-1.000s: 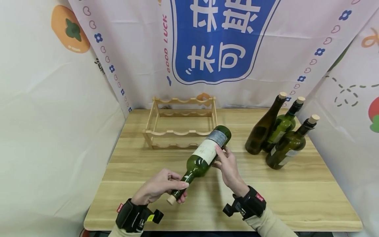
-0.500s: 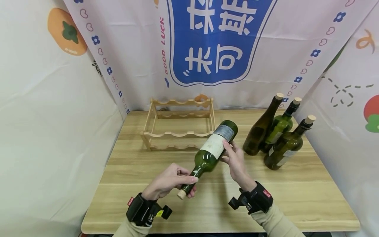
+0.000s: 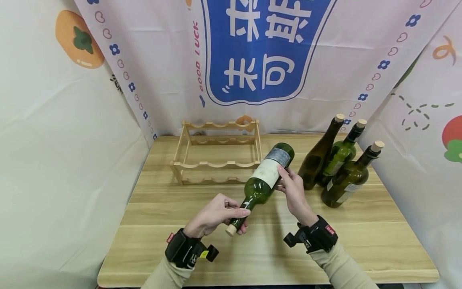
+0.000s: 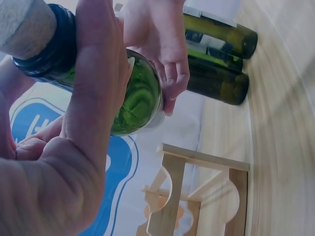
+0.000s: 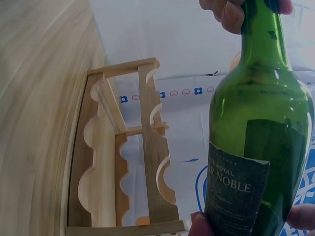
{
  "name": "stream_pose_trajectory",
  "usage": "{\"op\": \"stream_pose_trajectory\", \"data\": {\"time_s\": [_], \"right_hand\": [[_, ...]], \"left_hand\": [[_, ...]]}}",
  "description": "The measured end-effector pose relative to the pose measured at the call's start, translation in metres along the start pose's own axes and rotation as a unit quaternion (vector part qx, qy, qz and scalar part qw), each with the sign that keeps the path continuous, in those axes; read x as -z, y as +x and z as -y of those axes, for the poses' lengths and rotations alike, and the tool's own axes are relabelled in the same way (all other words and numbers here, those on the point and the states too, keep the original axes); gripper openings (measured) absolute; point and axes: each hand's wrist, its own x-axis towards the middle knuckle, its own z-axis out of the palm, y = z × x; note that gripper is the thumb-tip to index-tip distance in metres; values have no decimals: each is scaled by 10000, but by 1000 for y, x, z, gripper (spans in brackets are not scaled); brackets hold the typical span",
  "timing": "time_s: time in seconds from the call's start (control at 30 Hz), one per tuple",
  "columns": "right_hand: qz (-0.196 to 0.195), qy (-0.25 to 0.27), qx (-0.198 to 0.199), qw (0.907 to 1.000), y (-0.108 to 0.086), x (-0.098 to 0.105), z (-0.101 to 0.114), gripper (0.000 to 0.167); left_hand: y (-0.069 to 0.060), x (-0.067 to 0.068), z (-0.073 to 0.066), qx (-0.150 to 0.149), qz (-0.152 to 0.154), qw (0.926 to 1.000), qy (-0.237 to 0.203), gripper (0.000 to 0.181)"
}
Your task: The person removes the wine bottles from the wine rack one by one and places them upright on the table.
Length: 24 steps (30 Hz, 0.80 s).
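Observation:
A green wine bottle (image 3: pixel 259 188) with a pale label and a cork is held tilted above the table, its neck toward me and its base pointing away to the right. My left hand (image 3: pixel 219 213) pinches the neck just below the cork. Around the labelled body, my right hand (image 3: pixel 293 188) grips from the right side. In the right wrist view the bottle (image 5: pixel 256 128) shows a dark label on its other face. Behind it stands a two-tier wooden wine rack (image 3: pixel 216 164) with scalloped rails, holding no bottles.
Three corked bottles stand close together at the right: a tall brown one (image 3: pixel 319 156), a green one (image 3: pixel 342 154) and a dark olive one (image 3: pixel 346 180). The wooden table (image 3: pixel 159 245) meets printed white cloth walls at its back and sides.
Both hands have carried the bottle to the right and slightly away from me, its base nearing the tall brown bottle in the head view. The grips stay the same.

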Motion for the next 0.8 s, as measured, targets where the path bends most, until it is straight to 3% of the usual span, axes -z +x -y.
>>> {"op": "stream_pose_trajectory", "data": {"time_s": [0.43, 0.8], "right_hand": [[137, -188, 148, 9996, 15, 14, 6, 55], [260, -535, -43, 9982, 27, 21, 7, 65]], "left_hand": [[20, -6, -4, -195, -10, 9997, -109, 33], [32, -9, -4, -175, -106, 9989, -428, 32]]}}
